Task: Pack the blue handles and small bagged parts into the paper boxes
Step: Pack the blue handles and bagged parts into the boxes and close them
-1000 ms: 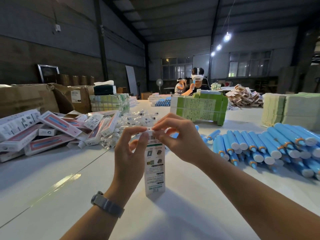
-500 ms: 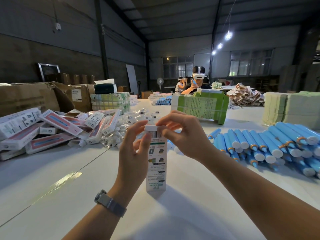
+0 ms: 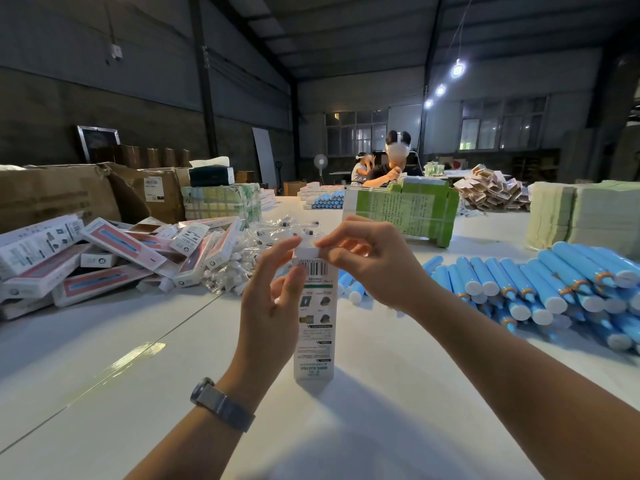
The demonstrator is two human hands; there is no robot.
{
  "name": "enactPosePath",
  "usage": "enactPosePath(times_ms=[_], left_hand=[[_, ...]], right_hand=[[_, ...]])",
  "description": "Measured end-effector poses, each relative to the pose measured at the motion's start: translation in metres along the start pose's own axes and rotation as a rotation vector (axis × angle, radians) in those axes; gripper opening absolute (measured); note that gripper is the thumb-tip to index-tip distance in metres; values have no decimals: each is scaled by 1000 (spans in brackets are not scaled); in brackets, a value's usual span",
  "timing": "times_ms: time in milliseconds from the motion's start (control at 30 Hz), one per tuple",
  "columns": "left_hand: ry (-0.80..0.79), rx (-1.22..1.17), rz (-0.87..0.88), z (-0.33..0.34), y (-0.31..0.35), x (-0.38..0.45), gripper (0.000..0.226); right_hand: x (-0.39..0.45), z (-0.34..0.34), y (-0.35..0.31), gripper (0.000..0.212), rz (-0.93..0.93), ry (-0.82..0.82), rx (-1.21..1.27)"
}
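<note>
We held the paper box (image 3: 314, 320) upright on the table (image 3: 381, 427), left hand (image 3: 268, 306) gripping its side, right hand (image 3: 372, 263) pinching the top flap (image 3: 306, 252) between its fingertips. Step looked like closing the box; next we needed to tuck that flap in. Blue handles (image 3: 540, 289) lay right of our fingers.

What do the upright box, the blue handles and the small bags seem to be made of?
Box: thin matte paperboard, apparently; printed faces, folded top flap.
Handles: probably smooth plastic; even blue, white end caps, slight sheen.
Bags: clear plastic film, judging by the crinkles, the glints and the parts showing through.
</note>
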State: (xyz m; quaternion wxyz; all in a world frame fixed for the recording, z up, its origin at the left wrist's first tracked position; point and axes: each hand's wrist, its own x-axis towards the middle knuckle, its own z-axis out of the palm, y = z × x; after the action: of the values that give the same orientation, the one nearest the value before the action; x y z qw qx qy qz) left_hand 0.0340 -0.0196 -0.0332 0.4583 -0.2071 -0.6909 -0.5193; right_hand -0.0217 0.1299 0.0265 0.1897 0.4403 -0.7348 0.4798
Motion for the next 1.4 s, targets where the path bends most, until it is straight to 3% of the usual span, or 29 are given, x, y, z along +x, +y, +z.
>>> enactPosePath(times_ms=[133,600,867,1133,1200,1333,1400], left_hand=[[-2,10,6,-1,-1,0,25],[28,-18,-22,-6,-2,3,7],[73,-22,-63,-2,-5,3,13],[151,34,-138,-2,-7,2,8],[162,45,-147,-3,-4,3,15],[152,-2,-162,-7,0,2,18],[97,-110,-178,-5,-1,0,23]], right_hand=[[0,-3,-2,16,21,-41,43],[0,1,-3,12,-28,-102,-7],[-6,12,1,8,-5,9,4],[-4,18,-3,10,-42,58,-178],[-6,21,-3,17,-35,68,-243],[-11,28,-2,62,-56,-29,-413],[-13,31,-2,73,-36,3,-406]])
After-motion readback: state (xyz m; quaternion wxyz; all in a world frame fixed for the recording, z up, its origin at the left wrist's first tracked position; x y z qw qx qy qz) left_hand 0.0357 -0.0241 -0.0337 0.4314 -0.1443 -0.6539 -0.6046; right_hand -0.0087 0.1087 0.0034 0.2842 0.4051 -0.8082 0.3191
